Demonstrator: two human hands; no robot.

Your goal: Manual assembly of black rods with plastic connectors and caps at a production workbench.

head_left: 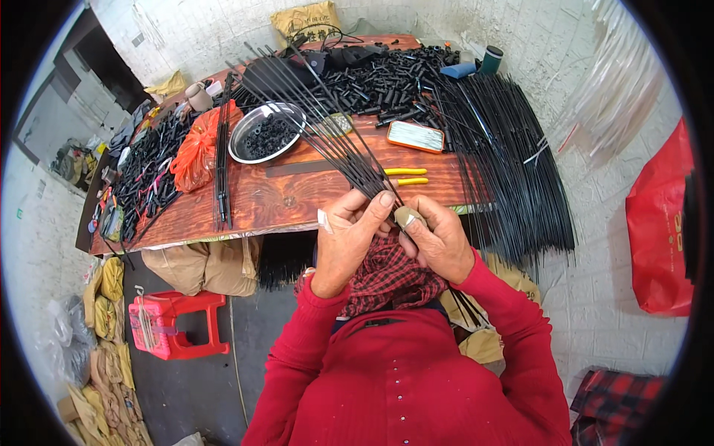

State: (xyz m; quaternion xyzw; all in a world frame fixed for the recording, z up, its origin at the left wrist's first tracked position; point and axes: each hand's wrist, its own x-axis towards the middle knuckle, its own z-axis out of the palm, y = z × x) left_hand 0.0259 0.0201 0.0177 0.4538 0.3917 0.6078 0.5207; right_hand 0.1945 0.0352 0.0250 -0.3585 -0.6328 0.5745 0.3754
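Observation:
Thin black rods fan out from my hands, up and to the left over the table. My left hand is closed around the bundle, thumb pressed on top, with a white strip of tape near its wrist. Close beside it, my right hand pinches the rods' lower part between thumb and fingers. A tan cover sits on the right thumb. The rods' lower ends come out below the right hand. Just beyond the hands lies a pair of yellow-handled pliers.
The reddish wooden table carries a metal bowl of small black parts, an orange bag and a white-topped tin. Black pieces are heaped behind. Many long black rods hang over the right edge. A red stool stands lower left.

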